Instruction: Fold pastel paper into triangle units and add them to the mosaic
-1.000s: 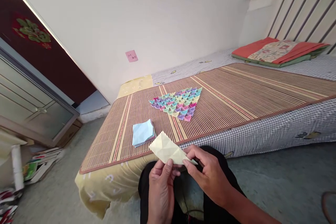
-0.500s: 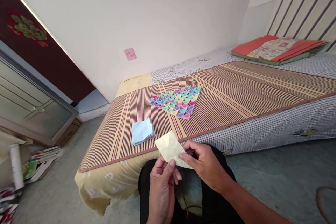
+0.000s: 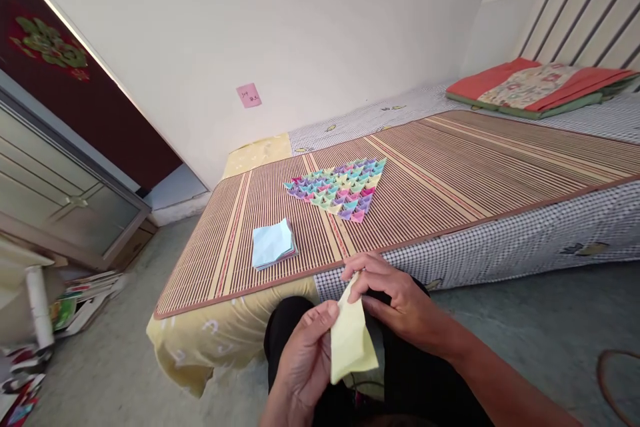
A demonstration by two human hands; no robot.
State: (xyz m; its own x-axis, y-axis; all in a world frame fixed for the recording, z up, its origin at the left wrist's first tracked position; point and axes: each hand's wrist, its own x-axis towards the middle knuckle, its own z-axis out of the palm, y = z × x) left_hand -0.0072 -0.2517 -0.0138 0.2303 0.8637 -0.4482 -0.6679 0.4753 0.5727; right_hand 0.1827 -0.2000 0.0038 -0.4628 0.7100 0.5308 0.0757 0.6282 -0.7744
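A sheet of pale yellow paper [image 3: 349, 340], partly folded and tilted, is held between my two hands above my lap. My left hand [image 3: 311, 350] pinches its left edge, with the thumb on the near face. At the upper right, my right hand [image 3: 393, 297] grips the paper's top corner in its fingers. Beyond them on the striped mat lies a stack of square paper [image 3: 274, 244], light blue on top. Farther back is a triangular arrangement of small folded paper pieces [image 3: 345, 190] in several pastel colours.
The striped mat [image 3: 450, 180] covers a bed with a checked sheet [image 3: 525, 240] and a yellow cloth [image 3: 225, 337] hanging over the edge. A folded orange and floral quilt [image 3: 530, 90] sits at the far right. Papers [image 3: 87, 300] lie on the floor at left.
The yellow paper has turned from lying nearly flat to hanging upright, its lower end now toward me. My right hand has shifted to its top corner; my left hand stays on the left edge.
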